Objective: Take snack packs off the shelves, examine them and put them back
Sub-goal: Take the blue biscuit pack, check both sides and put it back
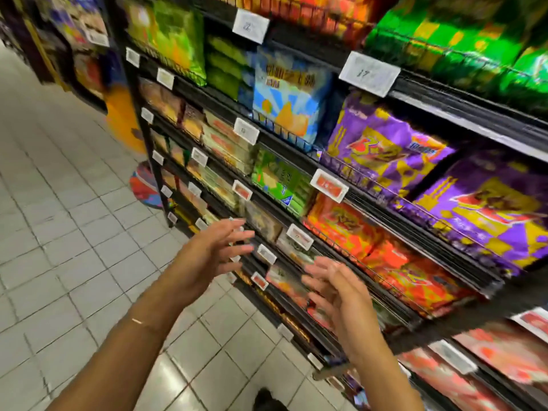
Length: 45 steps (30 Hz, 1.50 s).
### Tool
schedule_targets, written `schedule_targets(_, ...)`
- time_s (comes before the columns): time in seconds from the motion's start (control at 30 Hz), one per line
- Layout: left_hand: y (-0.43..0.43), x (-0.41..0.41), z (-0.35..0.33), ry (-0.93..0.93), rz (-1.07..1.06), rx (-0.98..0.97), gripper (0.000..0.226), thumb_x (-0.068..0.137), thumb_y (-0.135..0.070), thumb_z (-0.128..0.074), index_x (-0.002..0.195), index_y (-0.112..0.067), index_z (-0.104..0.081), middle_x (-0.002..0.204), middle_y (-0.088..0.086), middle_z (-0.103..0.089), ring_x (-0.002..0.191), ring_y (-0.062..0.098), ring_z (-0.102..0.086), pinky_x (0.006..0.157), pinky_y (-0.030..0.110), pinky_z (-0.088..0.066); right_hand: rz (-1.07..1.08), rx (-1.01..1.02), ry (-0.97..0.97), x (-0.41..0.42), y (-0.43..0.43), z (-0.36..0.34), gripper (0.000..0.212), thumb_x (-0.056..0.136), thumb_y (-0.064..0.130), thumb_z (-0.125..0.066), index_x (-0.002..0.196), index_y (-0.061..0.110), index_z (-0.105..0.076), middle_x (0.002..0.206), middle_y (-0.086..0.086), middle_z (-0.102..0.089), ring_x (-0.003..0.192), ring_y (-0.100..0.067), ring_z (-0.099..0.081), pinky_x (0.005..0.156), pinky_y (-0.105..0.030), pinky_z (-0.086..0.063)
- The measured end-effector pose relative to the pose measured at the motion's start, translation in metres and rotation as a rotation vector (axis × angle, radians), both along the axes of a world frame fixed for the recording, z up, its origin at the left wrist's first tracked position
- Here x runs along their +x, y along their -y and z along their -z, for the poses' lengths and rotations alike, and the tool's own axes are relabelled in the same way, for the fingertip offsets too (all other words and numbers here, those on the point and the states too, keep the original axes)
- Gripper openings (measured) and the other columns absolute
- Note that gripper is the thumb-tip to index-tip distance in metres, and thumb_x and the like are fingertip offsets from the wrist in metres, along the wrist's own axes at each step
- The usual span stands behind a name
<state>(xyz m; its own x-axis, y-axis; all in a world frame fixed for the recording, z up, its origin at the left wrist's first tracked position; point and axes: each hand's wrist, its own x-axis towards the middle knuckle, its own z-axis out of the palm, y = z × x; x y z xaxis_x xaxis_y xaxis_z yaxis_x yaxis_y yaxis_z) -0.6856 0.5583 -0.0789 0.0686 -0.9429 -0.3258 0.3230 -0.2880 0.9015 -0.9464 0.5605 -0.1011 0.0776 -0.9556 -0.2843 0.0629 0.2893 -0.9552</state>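
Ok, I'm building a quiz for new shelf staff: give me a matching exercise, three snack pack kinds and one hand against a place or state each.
Things:
1 purple packs
2 orange packs
3 blue pack
4 left hand

Places or states:
a open, holding nothing
b one level below the purple packs
c level with the purple packs, to their left
d right under the tag marked 17

Pairs: 1-d, 2-b, 3-c, 4-a

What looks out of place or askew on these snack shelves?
Nothing clearly stands out. The snack packs sit in rows behind wire rails, and the left hand and right hand are open and empty. One green pack up top seems to overhang its rail, but blur makes that uncertain.
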Motion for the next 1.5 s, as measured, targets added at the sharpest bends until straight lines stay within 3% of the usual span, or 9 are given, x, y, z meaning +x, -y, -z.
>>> schedule_targets(0.27, 0.224, 0.027, -0.069, 0.077, -0.054, -0.274, 0.037, 0.106, -0.031, -0.056, 0.142, -0.021, -0.056, 0.132, -0.004, -0.068, 0.126, 0.019, -0.065, 0.095, 0.036, -0.046, 0.097, -0.286, 0.066, 0.056, 0.148, -0.056, 0.036, 0.092, 0.038, -0.064, 0.124, 0.02, -0.067, 0.125, -0.001, -0.074, 0.119, -0.025, -0.069, 0.094, -0.039, -0.054)
schedule_targets(0.4, 0.306, 0.043, -0.095, 0.227, -0.178, -0.385, 0.049, 0.107, -0.018, -0.057, 0.152, -0.012, -0.04, 0.141, 0.002, -0.055, 0.111, 0.007, -0.058, 0.075, 0.014, -0.047, 0.124, -0.478, 0.096, 0.092, 0.213, -0.077, 0.064, 0.086, 0.036, -0.064, 0.147, 0.025, -0.049, 0.131, 0.025, -0.064, 0.125, -0.013, -0.064, 0.096, -0.036, -0.058)
schedule_targets(0.6, 0.361, 0.059, -0.082, 0.504, -0.117, -0.514, 0.033, 0.097, -0.017, -0.075, 0.11, -0.025, -0.046, 0.085, -0.036, -0.061, 0.076, -0.031, -0.058, 0.067, -0.001, -0.047, 0.203, -0.605, 0.06, 0.121, 0.25, -0.075, 0.067, 0.09, 0.047, -0.062, 0.148, 0.033, -0.031, 0.109, 0.052, -0.06, 0.115, -0.012, -0.07, 0.086, -0.031, -0.062)
schedule_targets(0.77, 0.383, 0.075, -0.091, 0.562, -0.2, -0.611, 0.021, 0.086, -0.032, -0.084, 0.096, -0.022, -0.068, 0.09, -0.014, -0.076, 0.08, -0.002, -0.069, 0.068, 0.016, -0.053, 0.258, -0.657, 0.029, 0.128, 0.267, -0.069, 0.059, 0.095, 0.027, -0.06, 0.15, 0.02, -0.039, 0.106, 0.034, -0.071, 0.098, -0.014, -0.075, 0.063, -0.021, -0.055)
schedule_targets(0.93, 0.402, 0.075, -0.104, 0.559, -0.282, -0.589, 0.033, 0.083, -0.033, -0.085, 0.083, -0.012, -0.061, 0.083, 0.001, -0.065, 0.066, 0.006, -0.058, 0.059, 0.021, -0.049, 0.33, -0.69, 0.005, 0.134, 0.282, -0.082, 0.059, 0.09, 0.023, -0.062, 0.148, 0.013, -0.051, 0.069, -0.021, -0.055, 0.064, -0.007, -0.052, 0.065, -0.018, -0.043)
schedule_targets(1.1, 0.404, 0.097, -0.12, 0.612, -0.193, -0.5, 0.016, 0.086, -0.034, -0.072, 0.086, -0.018, -0.067, 0.082, -0.009, -0.072, 0.069, 0.006, -0.062, 0.061, 0.029, -0.055, 0.364, -0.798, -0.037, 0.138, 0.284, -0.091, 0.039, 0.092, 0.015, -0.061, 0.13, 0.022, -0.061, 0.111, 0.007, -0.068, 0.095, -0.011, -0.06, 0.084, -0.024, -0.05)
schedule_targets(1.17, 0.391, 0.111, -0.122, 0.661, -0.09, -0.449, 0.036, 0.08, -0.049, -0.071, 0.068, -0.02, -0.054, 0.055, -0.014, -0.054, 0.046, 0.004, -0.049, 0.044, 0.021, -0.039, 0.319, -0.806, 0.064, 0.146, 0.28, -0.089, 0.035, 0.092, 0.012, -0.062, 0.126, 0.014, -0.059, 0.121, -0.002, -0.064, 0.112, -0.019, -0.059, 0.096, -0.037, -0.05)
schedule_targets(1.3, 0.359, 0.138, -0.102, 0.59, 0.089, -0.34, 0.052, 0.084, -0.07, -0.071, 0.081, -0.02, -0.059, 0.064, 0.004, -0.056, 0.049, 0.014, -0.054, 0.041, 0.023, -0.041, 0.304, -0.593, 0.424, 0.181, 0.271, -0.086, 0.039, 0.086, 0.005, -0.061, 0.123, 0.009, -0.049, 0.117, -0.014, -0.058, 0.106, -0.027, -0.056, 0.092, -0.042, -0.047)
schedule_targets(1.5, 0.315, 0.186, -0.07, 0.346, 0.15, -0.103, 0.042, 0.1, -0.05, -0.063, 0.092, -0.012, -0.079, 0.099, 0.015, -0.08, 0.094, 0.035, -0.078, 0.085, 0.06, -0.062, 0.316, -0.37, 0.373, 0.237, 0.253, -0.072, 0.067, 0.086, 0.014, -0.06, 0.149, 0.007, -0.038, 0.136, -0.014, -0.06, 0.109, -0.021, -0.07, 0.089, -0.034, -0.058)
